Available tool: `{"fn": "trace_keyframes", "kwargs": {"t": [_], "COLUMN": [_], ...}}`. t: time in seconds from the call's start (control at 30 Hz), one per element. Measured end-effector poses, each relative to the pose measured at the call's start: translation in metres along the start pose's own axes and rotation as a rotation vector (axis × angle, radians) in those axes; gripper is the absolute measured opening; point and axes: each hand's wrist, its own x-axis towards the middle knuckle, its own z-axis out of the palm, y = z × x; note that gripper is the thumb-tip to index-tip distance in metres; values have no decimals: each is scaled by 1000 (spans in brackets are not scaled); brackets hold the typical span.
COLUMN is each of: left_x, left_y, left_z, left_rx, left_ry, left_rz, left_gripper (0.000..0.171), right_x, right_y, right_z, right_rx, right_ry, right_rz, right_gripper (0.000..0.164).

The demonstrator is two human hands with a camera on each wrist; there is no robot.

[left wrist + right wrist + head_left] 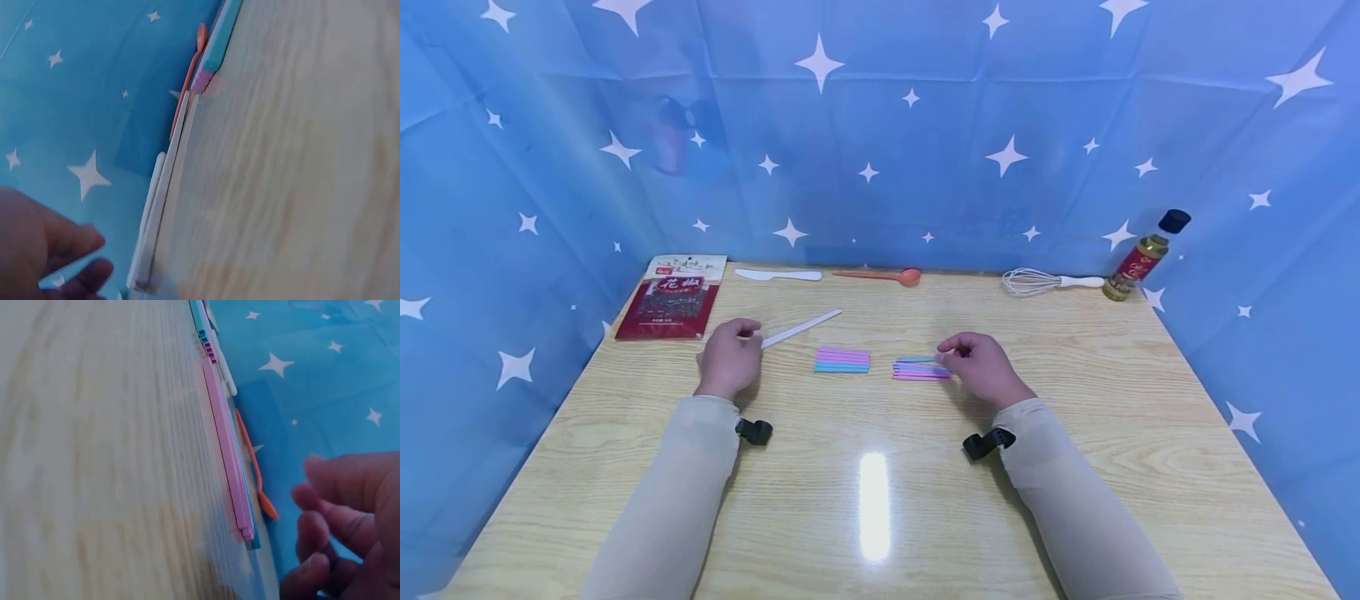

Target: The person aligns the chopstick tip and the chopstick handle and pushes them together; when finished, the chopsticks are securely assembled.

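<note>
My left hand [731,358] is beside the near end of a long white stick [801,328] lying slanted on the table. In the left wrist view, its thumb and fingers [75,245] stand apart from that stick with nothing between them. A row of pink and blue sticks [842,360] lies side by side in the middle. Right of it is a looser row of blue, purple and pink sticks [921,375]. By this row's right end hovers my right hand [981,367], its fingers [340,472] loosely bent and holding nothing in the right wrist view.
Along the back edge lie a red spice packet [668,304], a white knife [778,275], an orange spoon [908,277] and a whisk [1033,282]. An oil bottle [1138,265] stands at the back right. A blue starry curtain [880,125] closes off the back and sides.
</note>
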Motion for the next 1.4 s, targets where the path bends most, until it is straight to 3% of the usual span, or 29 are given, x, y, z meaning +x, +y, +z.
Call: {"fn": "trace_keyframes", "kwargs": {"t": [0.2, 0.47, 0.77, 1.4], "left_x": [-11, -24, -31, -31], "left_y": [19, 33, 40, 39], "left_z": [11, 28, 33, 35], "left_rx": [52, 153, 214, 241], "left_ry": [-150, -291, -318, -324], "left_rz": [194, 316, 299, 280], "left_gripper": [24, 15, 15, 13], "right_x": [-1, -1, 0, 0], "right_y": [1, 0, -1, -4], "right_z": [0, 0, 1, 4], "right_rx": [-60, -113, -156, -174], "right_ry": [-49, -109, -144, -84], "right_rz": [72, 74, 52, 84], "right_gripper": [28, 34, 34, 13]}}
